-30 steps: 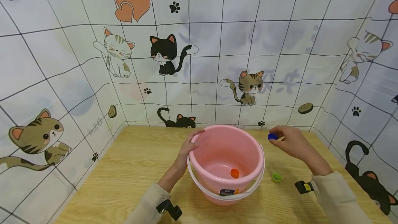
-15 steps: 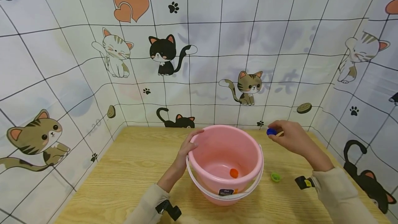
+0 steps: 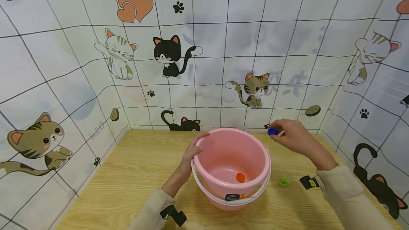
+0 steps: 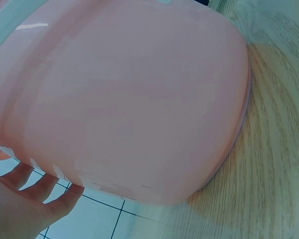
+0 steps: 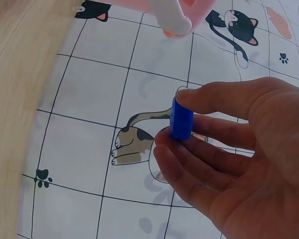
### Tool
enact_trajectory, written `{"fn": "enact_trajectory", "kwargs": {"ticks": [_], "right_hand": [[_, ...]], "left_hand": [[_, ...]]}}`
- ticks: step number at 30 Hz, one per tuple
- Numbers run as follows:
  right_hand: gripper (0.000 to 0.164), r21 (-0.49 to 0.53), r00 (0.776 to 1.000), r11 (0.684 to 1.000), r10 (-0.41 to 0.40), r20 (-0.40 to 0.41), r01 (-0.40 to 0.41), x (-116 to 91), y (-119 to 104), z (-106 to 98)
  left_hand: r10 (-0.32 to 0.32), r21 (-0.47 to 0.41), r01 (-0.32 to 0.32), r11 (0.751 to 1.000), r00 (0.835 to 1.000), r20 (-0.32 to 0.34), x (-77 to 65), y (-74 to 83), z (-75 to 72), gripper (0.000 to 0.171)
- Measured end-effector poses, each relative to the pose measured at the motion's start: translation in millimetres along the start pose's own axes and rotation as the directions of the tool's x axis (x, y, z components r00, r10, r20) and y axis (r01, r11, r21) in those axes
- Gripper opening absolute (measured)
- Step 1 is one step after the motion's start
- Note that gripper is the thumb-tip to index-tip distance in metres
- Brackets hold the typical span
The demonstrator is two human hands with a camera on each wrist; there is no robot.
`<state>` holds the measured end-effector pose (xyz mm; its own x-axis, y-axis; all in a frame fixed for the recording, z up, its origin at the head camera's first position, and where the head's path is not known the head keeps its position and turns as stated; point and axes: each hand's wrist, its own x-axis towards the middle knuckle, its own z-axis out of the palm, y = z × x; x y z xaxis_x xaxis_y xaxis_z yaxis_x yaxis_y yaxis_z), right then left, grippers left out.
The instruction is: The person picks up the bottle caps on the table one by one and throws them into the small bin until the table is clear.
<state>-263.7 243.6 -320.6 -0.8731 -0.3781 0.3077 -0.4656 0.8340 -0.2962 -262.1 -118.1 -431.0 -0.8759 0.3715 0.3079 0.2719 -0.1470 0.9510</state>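
Note:
A pink bucket (image 3: 234,152) stands on the wooden table with its white handle (image 3: 230,201) hanging down at the front. At its left rim my left hand (image 3: 191,153) grips the edge, thumb on the inner side. In the left wrist view, that hand's fingers (image 4: 65,201) lie against the outer wall of the bucket (image 4: 139,99). My right hand (image 3: 294,136) pinches a blue bottle cap (image 3: 273,131) between thumb and fingertips, right of the bucket and above table height; the right wrist view shows the cap (image 5: 181,119) edge-on. Inside the bucket lies a small round orange piece (image 3: 240,177).
A small green cap (image 3: 283,181) lies on the table (image 3: 143,173) to the right of the bucket. White cloth walls (image 3: 211,45) with a grid and cat prints enclose the table at the back and both sides.
My right hand has risen a little and moved left toward the bucket with the blue bottle cap. The left hand and the bucket keep their place.

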Motion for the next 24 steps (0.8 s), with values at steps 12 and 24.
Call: {"fn": "enact_trajectory", "kwargs": {"ticks": [12, 24], "right_hand": [[0.031, -0.025, 1.000, 0.999, -0.024, 0.010, 0.025, 12, -13, -4], [0.032, -0.004, 0.998, 0.999, -0.050, 0.026, 0.050, 18, -29, -4]], "left_hand": [[-0.008, 0.009, 0.008, 1.000, 1.000, -0.010, 1.7, -0.4, -0.9, 0.058], [-0.019, 0.013, 0.020, 1.000, 1.000, -0.015, 0.8, -1.6, -1.3, 0.057]]}}
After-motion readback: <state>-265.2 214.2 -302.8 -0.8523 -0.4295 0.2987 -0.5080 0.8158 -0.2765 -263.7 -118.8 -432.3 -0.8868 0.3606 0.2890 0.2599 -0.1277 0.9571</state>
